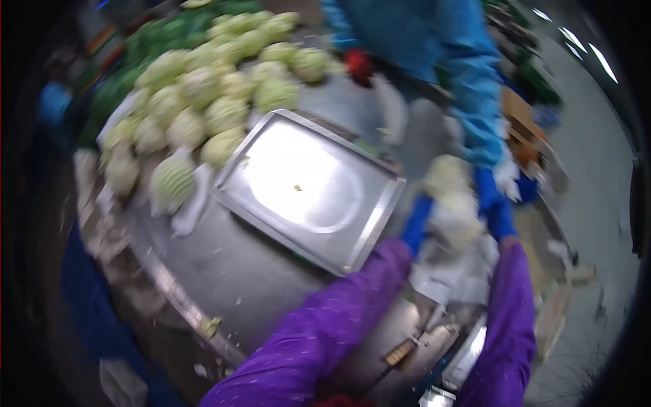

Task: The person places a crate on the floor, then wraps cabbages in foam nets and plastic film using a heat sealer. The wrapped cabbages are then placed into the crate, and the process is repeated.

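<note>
Both my hands wear blue gloves and reach out to the right side of the table. My left hand [417, 225] is pressed against the left side of a pale cabbage [456, 217]. On its other side, my right hand [502, 218] is closed against it, its fingers blurred. A second cabbage [447, 173] sits just beyond, touching the first. White wrapping material [464, 264] lies under and in front of my hands. A co-worker's blue-gloved hand [484, 182] comes down close by my right hand.
A shallow metal tray [308, 244] with a few leaf scraps lies mid-table. Many pale cabbages [203, 88] are heaped at the far left, one in white netting [175, 183]. A wooden-handled tool [399, 353] lies near the front. The co-worker [400, 34] stands opposite.
</note>
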A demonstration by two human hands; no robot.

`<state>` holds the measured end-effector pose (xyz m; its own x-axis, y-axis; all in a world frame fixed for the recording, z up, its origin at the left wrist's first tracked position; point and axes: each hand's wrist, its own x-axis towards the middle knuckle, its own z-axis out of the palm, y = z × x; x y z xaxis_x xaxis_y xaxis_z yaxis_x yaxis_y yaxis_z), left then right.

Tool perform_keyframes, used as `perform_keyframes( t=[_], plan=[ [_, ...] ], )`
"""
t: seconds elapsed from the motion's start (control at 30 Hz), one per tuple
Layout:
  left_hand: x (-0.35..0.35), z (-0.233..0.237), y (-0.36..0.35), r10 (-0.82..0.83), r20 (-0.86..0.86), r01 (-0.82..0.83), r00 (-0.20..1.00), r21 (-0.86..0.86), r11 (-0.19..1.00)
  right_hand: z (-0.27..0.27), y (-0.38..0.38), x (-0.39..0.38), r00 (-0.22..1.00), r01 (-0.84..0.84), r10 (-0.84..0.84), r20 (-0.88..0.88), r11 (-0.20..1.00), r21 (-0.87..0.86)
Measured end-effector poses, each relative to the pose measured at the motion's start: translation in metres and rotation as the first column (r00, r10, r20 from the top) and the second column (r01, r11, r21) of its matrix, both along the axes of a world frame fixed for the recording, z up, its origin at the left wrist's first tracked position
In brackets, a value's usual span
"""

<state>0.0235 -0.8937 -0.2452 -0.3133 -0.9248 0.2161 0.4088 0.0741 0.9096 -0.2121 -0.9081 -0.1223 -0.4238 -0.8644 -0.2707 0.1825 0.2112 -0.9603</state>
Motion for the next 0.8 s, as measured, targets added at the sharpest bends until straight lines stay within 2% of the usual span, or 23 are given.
perform_keyframes(
  t=[0.07,0.13,0.23,0.33,0.37,0.4,0.43,0.47,0.53,0.6,0.67,0.73,0.77,0.8],
  plan=[
    [-0.018,0.043,0.006,0.059,-0.222,0.022,0.973,0.346,0.938,0.006,0.014,0.009,0.961,-0.184,0.185,0.206,0.983,-0.022],
    [0.008,0.059,0.026,0.003,-0.311,0.132,0.95,0.414,0.901,0.019,0.039,0.025,0.904,-0.296,0.29,0.314,0.955,-0.028],
    [0.04,0.046,0.066,0.028,-0.128,0.034,0.991,0.461,0.887,0.041,0.062,0.055,0.936,-0.307,0.269,0.225,0.939,0.156],
    [0.081,0.055,0.114,-0.001,0.135,-0.026,0.991,0.201,0.979,0.023,0.041,0.019,0.827,-0.562,0.546,0.134,0.794,0.231],
    [0.083,0.049,0.132,0.054,0.197,-0.067,0.979,0.06,0.996,0.037,0.033,0.053,0.876,-0.283,0.38,-0.298,0.904,0.321],
    [0.086,0.047,0.147,0.114,0.249,-0.096,0.962,-0.085,0.992,0.032,0.011,0.059,0.759,-0.283,0.386,-0.524,0.921,0.269],
    [0.089,0.044,0.159,0.088,0.246,-0.058,0.965,-0.128,0.99,0.024,-0.003,0.07,0.713,-0.302,0.287,-0.64,0.949,0.089],
    [0.097,0.046,0.162,0.068,0.292,-0.031,0.954,-0.131,0.991,0.03,-0.014,0.097,0.835,-0.23,0.258,-0.486,0.966,0.118],
    [0.111,0.052,0.178,-0.044,0.36,0.094,0.932,-0.124,0.988,-0.028,-0.055,0.063,0.477,-0.271,0.307,-0.824,0.943,0.194],
    [0.134,0.064,0.177,-0.135,0.416,0.216,0.899,-0.153,0.964,-0.012,-0.062,0.08,0.488,-0.292,0.329,-0.808,0.934,0.204],
    [0.148,0.081,0.165,-0.053,0.398,0.138,0.916,-0.185,0.973,0.003,-0.051,0.088,0.206,-0.411,0.372,-0.905,0.872,0.265],
    [0.145,0.078,0.136,-0.061,0.265,0.07,0.962,-0.025,0.997,0.044,-0.021,0.11,0.488,-0.328,0.476,-0.732,0.877,0.351],
    [0.137,0.082,0.119,-0.081,0.166,0.056,0.983,0.15,0.987,0.06,-0.01,0.112,0.611,-0.305,0.495,-0.618,0.868,0.392],
    [0.125,0.085,0.103,-0.077,0.069,0.05,0.995,0.325,0.944,0.047,-0.005,0.1,0.654,-0.281,0.398,-0.643,0.917,0.282]
  ],
)
